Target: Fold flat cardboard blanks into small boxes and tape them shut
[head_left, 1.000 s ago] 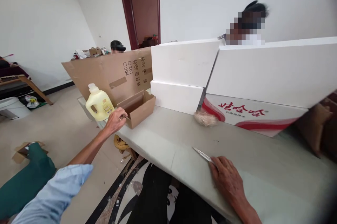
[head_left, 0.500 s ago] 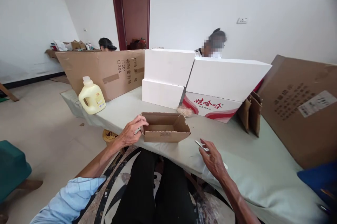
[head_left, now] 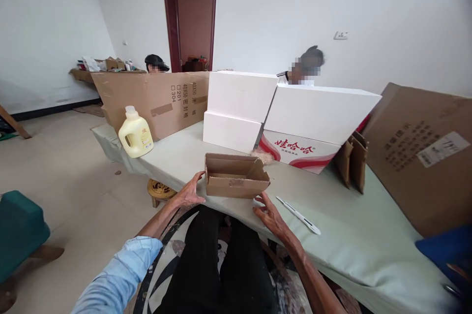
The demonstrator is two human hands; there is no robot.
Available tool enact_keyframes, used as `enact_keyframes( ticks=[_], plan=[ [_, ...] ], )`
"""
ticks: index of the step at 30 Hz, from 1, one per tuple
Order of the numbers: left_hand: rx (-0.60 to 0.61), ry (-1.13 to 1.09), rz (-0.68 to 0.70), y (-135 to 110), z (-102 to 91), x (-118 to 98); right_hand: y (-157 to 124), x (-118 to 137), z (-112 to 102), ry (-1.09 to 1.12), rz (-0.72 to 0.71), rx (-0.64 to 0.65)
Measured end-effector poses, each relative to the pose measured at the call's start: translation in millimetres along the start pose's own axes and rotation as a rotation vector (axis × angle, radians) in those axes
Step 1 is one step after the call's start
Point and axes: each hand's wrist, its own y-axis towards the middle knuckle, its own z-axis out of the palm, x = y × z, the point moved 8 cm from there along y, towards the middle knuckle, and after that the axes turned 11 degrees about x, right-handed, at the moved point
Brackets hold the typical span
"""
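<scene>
A small open cardboard box [head_left: 236,176] sits near the front edge of the pale green table [head_left: 354,235], right in front of me. My left hand [head_left: 190,192] rests against the box's left end with fingers stretched out. My right hand [head_left: 271,214] is at the box's right front corner, fingers spread, fingertips touching or nearly touching it. A slim white knife or cutter [head_left: 298,215] lies on the table just right of my right hand, apart from it.
Behind the box stand white foam boxes [head_left: 239,107], a red-printed carton [head_left: 295,149] and a large cardboard sheet [head_left: 155,100]. A yellow jug [head_left: 135,133] is at the left end. Brown paper bags [head_left: 352,161] and a big carton [head_left: 424,151] are right. Two people sit behind.
My left hand dragged the box from the table's left end to in front of me and let go of its rim. My right hand left the cutter and moved to the box.
</scene>
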Motion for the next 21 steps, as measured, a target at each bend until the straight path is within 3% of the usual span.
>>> enact_keyframes(
  ticks=[3,7,12,16,21],
  plan=[
    [-0.010,-0.032,0.004,-1.7,6.4,4.1,-11.4,2.3,4.4,-0.013,0.009,-0.048],
    [-0.033,-0.089,0.003,6.0,1.1,6.0,-19.3,7.4,3.8,-0.029,0.025,-0.078],
    [-0.015,-0.191,0.025,32.8,2.5,9.2,-10.5,18.1,2.1,-0.013,0.009,-0.058],
    [-0.008,-0.206,0.022,39.3,8.5,12.0,-5.3,19.9,3.5,0.066,-0.005,-0.063],
    [0.016,-0.175,0.051,47.3,-5.5,6.9,-6.2,19.9,-0.3,0.075,-0.006,-0.094]
  ],
)
